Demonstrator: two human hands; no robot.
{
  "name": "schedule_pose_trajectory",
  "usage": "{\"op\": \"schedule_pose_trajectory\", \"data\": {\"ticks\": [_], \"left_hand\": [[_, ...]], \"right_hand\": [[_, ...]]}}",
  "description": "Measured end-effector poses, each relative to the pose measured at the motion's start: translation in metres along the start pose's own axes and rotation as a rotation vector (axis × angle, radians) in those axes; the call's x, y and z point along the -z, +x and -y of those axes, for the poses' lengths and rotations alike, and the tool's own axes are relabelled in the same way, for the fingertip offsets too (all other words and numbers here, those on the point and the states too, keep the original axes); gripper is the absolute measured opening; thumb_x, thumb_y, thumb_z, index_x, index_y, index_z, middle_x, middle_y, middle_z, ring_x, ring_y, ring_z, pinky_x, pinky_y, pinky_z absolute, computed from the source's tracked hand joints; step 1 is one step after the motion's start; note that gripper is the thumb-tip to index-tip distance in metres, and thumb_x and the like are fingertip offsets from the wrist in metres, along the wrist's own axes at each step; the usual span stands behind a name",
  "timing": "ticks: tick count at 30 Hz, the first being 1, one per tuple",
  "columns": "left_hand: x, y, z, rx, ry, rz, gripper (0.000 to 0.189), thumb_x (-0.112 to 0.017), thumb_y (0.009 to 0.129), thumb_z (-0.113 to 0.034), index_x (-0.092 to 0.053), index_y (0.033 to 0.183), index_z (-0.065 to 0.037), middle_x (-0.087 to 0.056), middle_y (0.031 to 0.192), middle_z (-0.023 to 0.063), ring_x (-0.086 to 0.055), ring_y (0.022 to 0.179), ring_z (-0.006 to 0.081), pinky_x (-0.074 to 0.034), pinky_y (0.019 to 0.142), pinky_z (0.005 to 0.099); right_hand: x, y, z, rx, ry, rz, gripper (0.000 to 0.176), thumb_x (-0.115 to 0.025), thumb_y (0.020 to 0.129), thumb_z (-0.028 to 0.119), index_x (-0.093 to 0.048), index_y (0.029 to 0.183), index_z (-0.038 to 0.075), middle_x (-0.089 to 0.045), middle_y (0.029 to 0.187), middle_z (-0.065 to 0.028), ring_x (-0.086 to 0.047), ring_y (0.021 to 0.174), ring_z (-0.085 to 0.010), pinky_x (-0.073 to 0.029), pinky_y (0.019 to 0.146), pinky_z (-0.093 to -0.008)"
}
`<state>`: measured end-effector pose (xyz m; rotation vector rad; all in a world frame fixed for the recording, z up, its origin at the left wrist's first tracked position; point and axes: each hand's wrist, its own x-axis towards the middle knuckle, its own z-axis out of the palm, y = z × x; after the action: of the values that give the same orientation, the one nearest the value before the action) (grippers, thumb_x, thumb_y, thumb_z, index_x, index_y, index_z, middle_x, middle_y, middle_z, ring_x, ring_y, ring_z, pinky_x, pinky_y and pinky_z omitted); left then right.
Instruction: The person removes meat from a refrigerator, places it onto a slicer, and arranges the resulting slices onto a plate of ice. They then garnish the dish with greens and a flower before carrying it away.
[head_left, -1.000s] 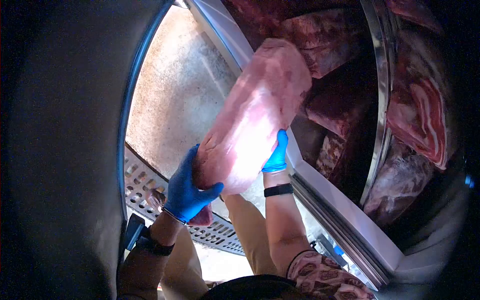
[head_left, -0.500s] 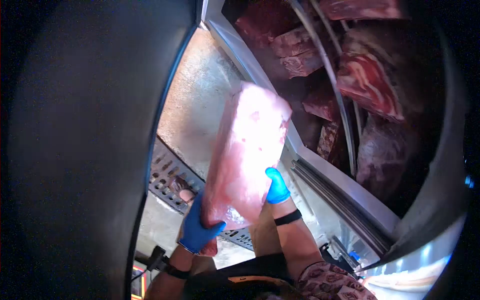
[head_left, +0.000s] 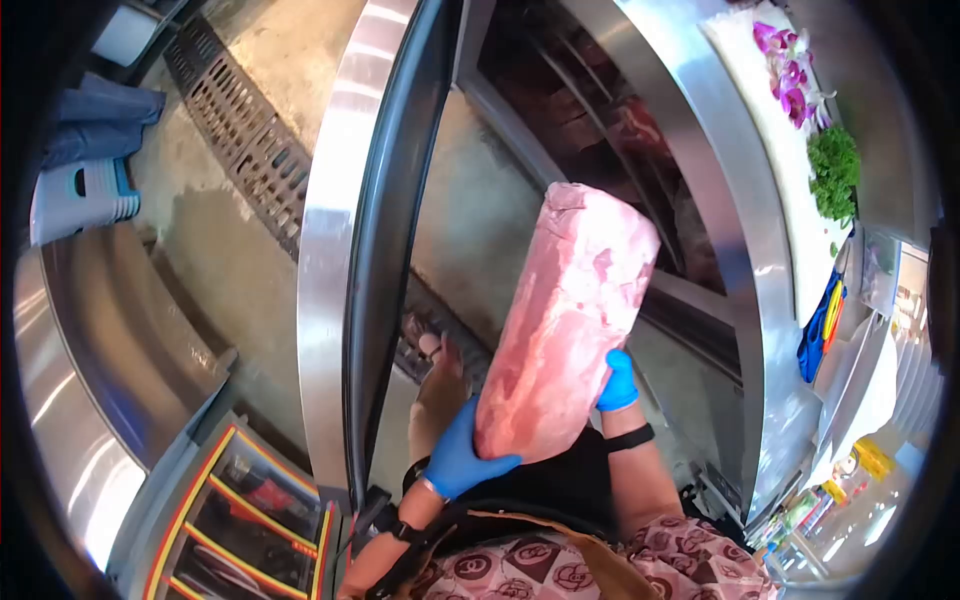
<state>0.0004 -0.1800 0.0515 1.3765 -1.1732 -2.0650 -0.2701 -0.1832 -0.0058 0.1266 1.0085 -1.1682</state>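
A large, long block of pink meat [head_left: 570, 330] is held up in front of my body, its far end tilted up and to the right. My left hand [head_left: 462, 455], in a blue glove, grips its lower left end, with the thumb across the near face. On the right side of the block, my right hand [head_left: 617, 382], also blue-gloved, presses against it, thumb showing and the other fingers hidden behind the meat.
Left of me stands an open metal door [head_left: 335, 240]. The cabinet's dark interior [head_left: 600, 120] holds meat on racks. A steel counter [head_left: 735, 160] bears purple flowers [head_left: 785, 65] and green herbs [head_left: 833, 172]. A drain grate [head_left: 240, 130] crosses the floor.
The view has moved back from the cabinet, so the door's outer side, the counter and more floor now show. The meat block stays in both hands and appears lower and further right.
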Motion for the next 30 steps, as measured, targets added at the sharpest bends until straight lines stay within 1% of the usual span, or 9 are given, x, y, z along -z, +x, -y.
{"op": "schedule_pose_trajectory", "data": {"ticks": [4,7,11,17,19,23,27,28,30], "left_hand": [[0.01,0.016,0.01,0.062,-0.073,0.226,0.082,-0.078,0.074,-0.033,-0.036,0.136,0.0,-0.049,0.127,0.0138,-0.048,0.117,0.0223,-0.038,0.1,0.0359],[0.028,0.037,0.018,0.062,-0.221,0.343,0.079,-0.074,0.077,-0.036,-0.037,0.136,0.0,-0.047,0.132,0.0118,-0.046,0.121,0.0224,-0.035,0.103,0.0361],[0.075,0.064,0.064,0.09,-0.156,0.236,0.062,-0.065,0.087,-0.029,-0.039,0.136,-0.002,-0.049,0.131,0.0081,-0.052,0.112,0.0179,-0.041,0.096,0.0311],[0.103,0.145,0.175,0.195,-0.033,-0.033,0.038,-0.058,0.091,-0.012,-0.051,0.127,-0.001,-0.056,0.122,0.0081,-0.055,0.105,0.0154,-0.045,0.092,0.0302],[0.095,0.176,0.236,0.149,-0.081,-0.161,0.032,-0.06,0.089,-0.009,-0.056,0.119,0.0,-0.06,0.113,0.0075,-0.057,0.097,0.015,-0.049,0.085,0.0297],[0.055,0.19,0.338,0.306,-0.238,-0.334,0.031,-0.07,0.082,-0.012,-0.062,0.111,-0.003,-0.065,0.096,0.0033,-0.06,0.084,0.0127,-0.049,0.077,0.0282],[0.012,0.17,0.413,0.388,0.199,-0.325,0.036,-0.073,0.078,-0.02,-0.062,0.108,-0.004,-0.066,0.096,0.0098,-0.063,0.082,0.0208,-0.05,0.076,0.0312],[0.005,0.175,0.424,0.42,0.435,-0.279,0.039,-0.074,0.076,-0.023,-0.062,0.108,-0.004,-0.066,0.099,0.0125,-0.064,0.085,0.0251,-0.05,0.078,0.0332],[-0.006,0.185,0.426,0.297,0.638,-0.261,0.044,-0.074,0.074,-0.024,-0.061,0.111,-0.004,-0.065,0.102,0.014,-0.064,0.089,0.0271,-0.05,0.082,0.0351]], "right_hand": [[0.03,-0.021,-0.003,-0.061,-0.138,-0.044,0.088,-0.072,0.066,0.026,-0.031,0.142,0.009,-0.042,0.14,-0.0147,-0.042,0.126,-0.034,-0.037,0.105,-0.0475],[0.058,-0.036,-0.012,-0.177,-0.06,-0.03,0.081,-0.069,0.069,0.019,-0.033,0.141,0.006,-0.046,0.137,-0.0113,-0.046,0.123,-0.0301,-0.04,0.102,-0.0429],[0.113,-0.053,-0.033,-0.284,-0.044,-0.082,0.076,-0.065,0.073,0.024,-0.034,0.14,0.005,-0.047,0.135,-0.0117,-0.047,0.122,-0.0303,-0.041,0.101,-0.0428],[0.179,-0.066,-0.051,-0.22,0.169,0.123,0.066,-0.053,0.087,0.037,-0.034,0.14,0.003,-0.046,0.136,-0.0142,-0.045,0.123,-0.0313,-0.037,0.105,-0.043],[0.169,-0.06,-0.051,-0.217,-0.115,-0.472,0.08,-0.064,0.075,0.047,-0.039,0.137,0.003,-0.049,0.134,-0.0155,-0.049,0.12,-0.0331,-0.039,0.103,-0.0461],[0.245,-0.07,-0.074,-0.046,0.251,-0.064,0.076,-0.06,0.078,0.05,-0.041,0.137,0.006,-0.051,0.132,-0.0139,-0.051,0.117,-0.0333,-0.04,0.103,-0.0478],[0.335,-0.084,-0.095,0.033,0.259,-0.304,0.063,-0.042,0.092,0.046,-0.032,0.142,0.01,-0.038,0.144,-0.0114,-0.039,0.128,-0.0321,-0.03,0.109,-0.0473],[0.255,-0.055,-0.08,0.031,0.385,-0.402,0.056,-0.034,0.097,0.041,-0.029,0.144,0.011,-0.031,0.148,-0.0099,-0.033,0.132,-0.0315,-0.025,0.111,-0.0461],[0.306,-0.059,-0.114,-0.054,0.378,-0.048,0.051,-0.031,0.1,0.036,-0.031,0.141,0.007,-0.036,0.144,-0.0101,-0.035,0.129,-0.0268,-0.027,0.11,-0.0385]]}}
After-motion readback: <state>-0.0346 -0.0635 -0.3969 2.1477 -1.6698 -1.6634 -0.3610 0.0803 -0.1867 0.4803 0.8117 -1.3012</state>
